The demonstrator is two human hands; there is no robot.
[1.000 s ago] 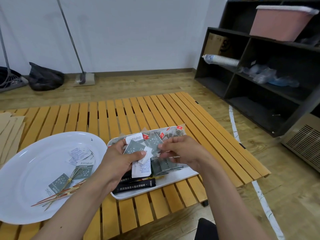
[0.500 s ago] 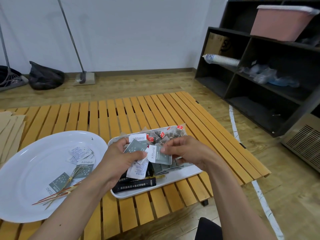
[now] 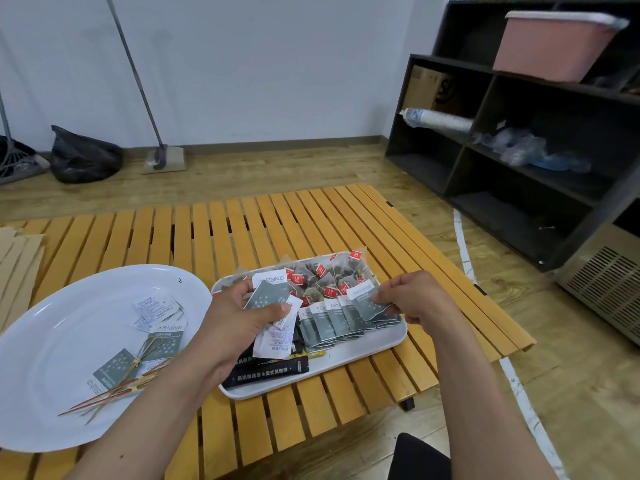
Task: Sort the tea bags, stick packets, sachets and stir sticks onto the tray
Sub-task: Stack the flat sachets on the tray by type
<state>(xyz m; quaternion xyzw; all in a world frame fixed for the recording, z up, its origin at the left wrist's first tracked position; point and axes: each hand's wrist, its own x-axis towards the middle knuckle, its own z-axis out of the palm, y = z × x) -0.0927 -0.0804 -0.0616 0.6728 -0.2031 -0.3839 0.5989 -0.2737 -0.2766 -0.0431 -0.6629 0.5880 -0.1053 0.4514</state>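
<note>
A white rectangular tray (image 3: 360, 358) lies on the slatted table. Its far part holds tea bags (image 3: 322, 271) with red tags, its right part a row of grey-green sachets (image 3: 332, 320), its near edge black stick packets (image 3: 266, 370). My left hand (image 3: 239, 323) grips a small stack of grey-green and white sachets (image 3: 273, 306) above the tray's left side. My right hand (image 3: 412, 299) pinches one grey-green sachet (image 3: 367, 304) at the right end of the row. A white oval plate (image 3: 45, 344) on the left carries a few sachets and stir sticks (image 3: 114, 393).
The table's right edge (image 3: 485, 306) is close to the tray. Cardboard pieces (image 3: 15, 265) lie at the far left. A dark shelf unit (image 3: 519, 133) stands to the right with a pink bin (image 3: 550, 43). A black bag (image 3: 83, 155) and a broom (image 3: 162, 157) are by the wall.
My right hand has carried one grey-green sachet away from the stack in my left hand, rightward to the end of the row on the tray. My left hand kept its stack.
</note>
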